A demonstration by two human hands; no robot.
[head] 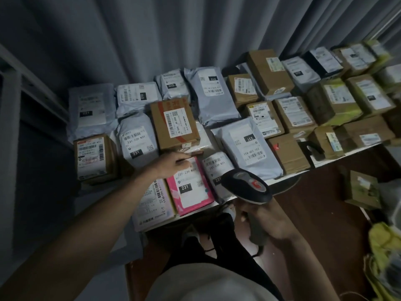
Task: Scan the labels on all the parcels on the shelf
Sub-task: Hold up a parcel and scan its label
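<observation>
Several parcels, grey mailer bags and brown cardboard boxes with white labels, cover the white shelf (347, 156). My left hand (171, 165) reaches over the front row and rests on the top edge of a pink parcel (191, 187) marked 231. Just behind its fingertips lies a brown box (174, 123) with a red-striped label. My right hand (271, 222) grips the handle of a black and grey barcode scanner (247, 186), whose head points toward the front parcels. A grey mailer (217, 170) lies beside the pink one.
A grey curtain (173, 29) hangs behind the shelf. A metal rack frame (19, 83) stands at the left. Below the shelf is brown floor with a loose box (361, 190) and yellow-green bags (384, 246) at the right.
</observation>
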